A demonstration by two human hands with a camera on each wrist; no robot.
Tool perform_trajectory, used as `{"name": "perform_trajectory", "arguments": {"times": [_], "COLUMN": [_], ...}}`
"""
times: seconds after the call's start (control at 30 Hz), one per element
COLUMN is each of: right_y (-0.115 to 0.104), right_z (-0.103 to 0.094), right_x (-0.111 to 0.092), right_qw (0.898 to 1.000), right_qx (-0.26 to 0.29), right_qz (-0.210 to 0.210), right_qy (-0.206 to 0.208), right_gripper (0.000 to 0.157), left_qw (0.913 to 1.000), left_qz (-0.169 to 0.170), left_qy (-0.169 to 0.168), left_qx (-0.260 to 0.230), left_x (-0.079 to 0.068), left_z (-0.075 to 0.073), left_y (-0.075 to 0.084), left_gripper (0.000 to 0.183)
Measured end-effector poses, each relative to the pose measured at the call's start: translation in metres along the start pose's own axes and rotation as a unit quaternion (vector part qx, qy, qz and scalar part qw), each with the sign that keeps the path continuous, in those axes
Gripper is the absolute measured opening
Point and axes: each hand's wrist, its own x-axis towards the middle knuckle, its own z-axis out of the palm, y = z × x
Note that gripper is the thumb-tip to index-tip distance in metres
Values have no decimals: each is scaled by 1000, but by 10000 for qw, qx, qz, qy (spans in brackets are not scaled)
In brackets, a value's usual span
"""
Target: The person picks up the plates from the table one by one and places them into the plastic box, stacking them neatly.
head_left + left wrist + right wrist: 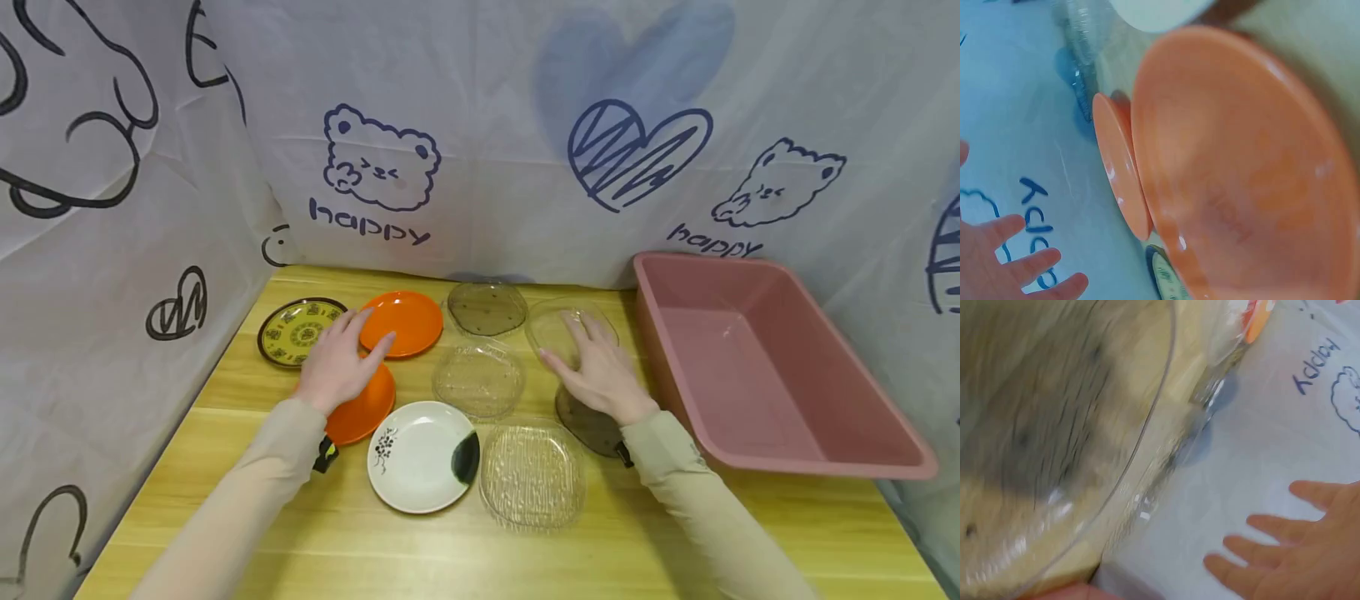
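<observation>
My left hand (336, 367) is over the orange plates with fingers spread, holding nothing. Beneath it lie the front orange plate (369, 408), the back orange plate (412, 323) and a yellow patterned plate (283, 335). In the left wrist view the near orange plate (1241, 156) fills much of the picture, apart from the fingers (1038, 262). On the other side my right hand (600, 371), also spread and holding nothing, overlaps a clear plastic lid (547, 325) and a smoky dark lid (588, 421). The right wrist view shows straight fingers (1260, 550) beside a clear lid (1141, 440).
A pink plastic tub (757, 367) stands at the table's right. Between the hands are a white plate (420, 458) with a dark green patch, a textured clear lid (532, 475), another clear lid (478, 379) and a smoky lid (487, 308). White printed cloth (495, 167) hangs behind.
</observation>
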Motion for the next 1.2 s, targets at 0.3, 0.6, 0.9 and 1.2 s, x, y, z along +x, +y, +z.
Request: {"name": "perform_trajectory", "arguments": {"times": [0.3,0.6,0.9,1.2], "right_y": [-30,-66,-93,-106], "right_z": [9,21,36,52], "right_x": [2,10,20,24], "right_qw": [9749,8565,7467,6535], "right_qx": [2182,5085,6358,7140], "right_qz": [-446,213,1146,1712], "right_qy": [27,-859,-1587,-1840], "right_gripper": [55,49,49,41], "left_qw": [9885,9732,9634,9702], "left_qz": [-739,-1683,-2240,-2041], "left_qy": [689,466,-597,-970], "left_qx": [-1129,-1494,-1342,-869], "left_x": [-15,-34,-42,-37], "left_z": [-13,-22,-18,-15], "left_y": [-29,-64,-91,-98], "left_gripper": [64,62,81,60]}}
